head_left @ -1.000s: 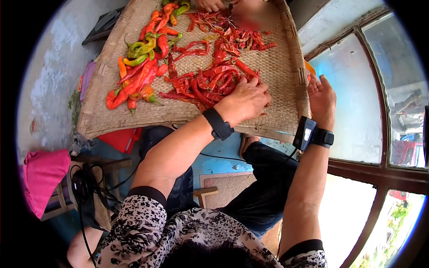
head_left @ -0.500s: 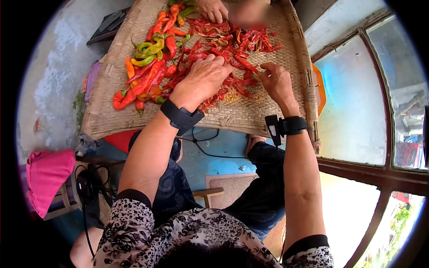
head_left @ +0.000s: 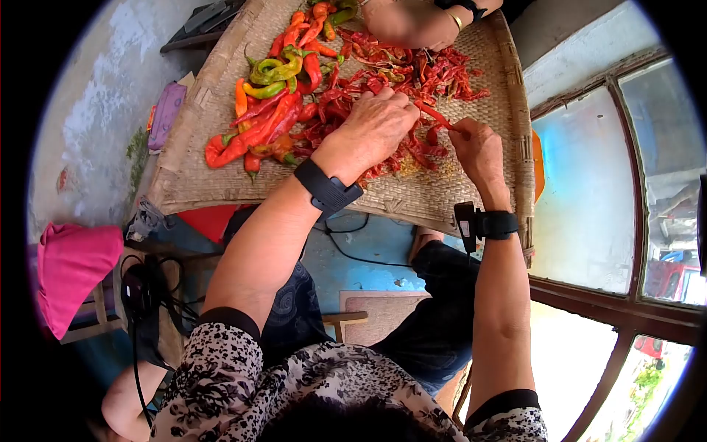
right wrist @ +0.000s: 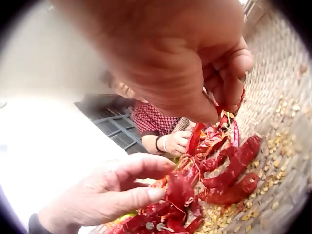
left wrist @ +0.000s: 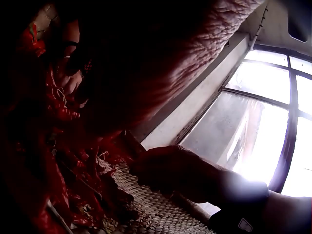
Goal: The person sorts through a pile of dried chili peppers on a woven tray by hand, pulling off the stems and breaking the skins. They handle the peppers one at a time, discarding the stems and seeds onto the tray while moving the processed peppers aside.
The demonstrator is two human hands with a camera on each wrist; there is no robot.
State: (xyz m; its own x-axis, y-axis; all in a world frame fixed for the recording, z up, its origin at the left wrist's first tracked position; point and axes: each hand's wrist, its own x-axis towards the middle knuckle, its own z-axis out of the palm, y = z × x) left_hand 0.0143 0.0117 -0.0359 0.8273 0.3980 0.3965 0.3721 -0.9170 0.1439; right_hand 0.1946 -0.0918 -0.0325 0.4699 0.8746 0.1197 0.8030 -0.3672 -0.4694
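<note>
Over the pile of dried red chili peppers [head_left: 431, 151], my left hand [head_left: 372, 129] reaches with its palm down. In the right wrist view the left hand's thumb and forefinger [right wrist: 141, 168] stand apart, with wrinkled red chilies right at their tips. My right hand [head_left: 479, 151] pinches a long red chili pepper [head_left: 433, 115] by its near end, thumb against fingers, at the pile's right side. The left wrist view is dark; dried chilies [left wrist: 63, 180] and the right hand show dimly there.
A woven tray [head_left: 479, 195] bears everything. Fresh red and green peppers [head_left: 269, 125] lie on its left. Loose yellow seeds [right wrist: 278, 161] are scattered near the chilies. Another person's hands [head_left: 412, 26] work at the far edge. A window [head_left: 582, 177] stands to the right.
My right hand has come from beyond the tray's right edge in to the pile and now pinches a chili. My left hand moved left over the pile, then partly back right.
</note>
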